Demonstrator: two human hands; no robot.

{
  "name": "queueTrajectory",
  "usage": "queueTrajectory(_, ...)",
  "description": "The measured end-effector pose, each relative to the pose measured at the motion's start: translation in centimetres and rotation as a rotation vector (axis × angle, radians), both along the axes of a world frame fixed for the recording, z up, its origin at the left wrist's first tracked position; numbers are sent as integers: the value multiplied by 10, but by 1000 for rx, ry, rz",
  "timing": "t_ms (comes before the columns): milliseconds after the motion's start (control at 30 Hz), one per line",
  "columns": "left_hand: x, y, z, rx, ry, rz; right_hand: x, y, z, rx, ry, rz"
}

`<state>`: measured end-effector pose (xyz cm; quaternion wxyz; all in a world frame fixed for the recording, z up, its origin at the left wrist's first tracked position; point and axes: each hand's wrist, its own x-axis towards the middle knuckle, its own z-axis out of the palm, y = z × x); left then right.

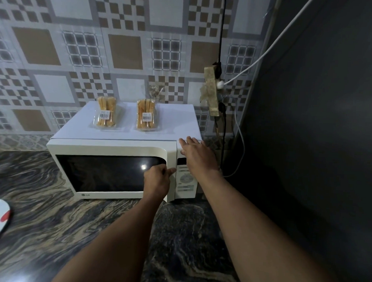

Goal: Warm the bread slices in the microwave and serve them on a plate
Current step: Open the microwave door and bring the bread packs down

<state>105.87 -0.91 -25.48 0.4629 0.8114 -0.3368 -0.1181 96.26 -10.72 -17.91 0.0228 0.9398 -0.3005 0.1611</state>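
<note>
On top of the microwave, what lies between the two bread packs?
Nothing: in the head view, only a bare strip of the white microwave top separates the left bread pack and the right bread pack.

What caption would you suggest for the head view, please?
Left hand grips the microwave door edge while the right hand rests on the top corner; two bread packs sit on top.

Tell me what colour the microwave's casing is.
The boxy countertop microwave is cream-white, clearest in the head view.
</note>
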Motion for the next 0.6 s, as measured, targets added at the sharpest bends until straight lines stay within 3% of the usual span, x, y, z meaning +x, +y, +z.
queueTrajectory(300, -2, 21, -15, -37, -54, -3, 2, 4, -4, 6, -39, -13)
queueTrajectory(500, -9, 42, -6, 57, -62, -60, -10, 11, 6, 105, 71, -4)
queueTrajectory(600, -20, 57, 17, 161, -204, -30, -14, 13, 13, 185, 115, -6)
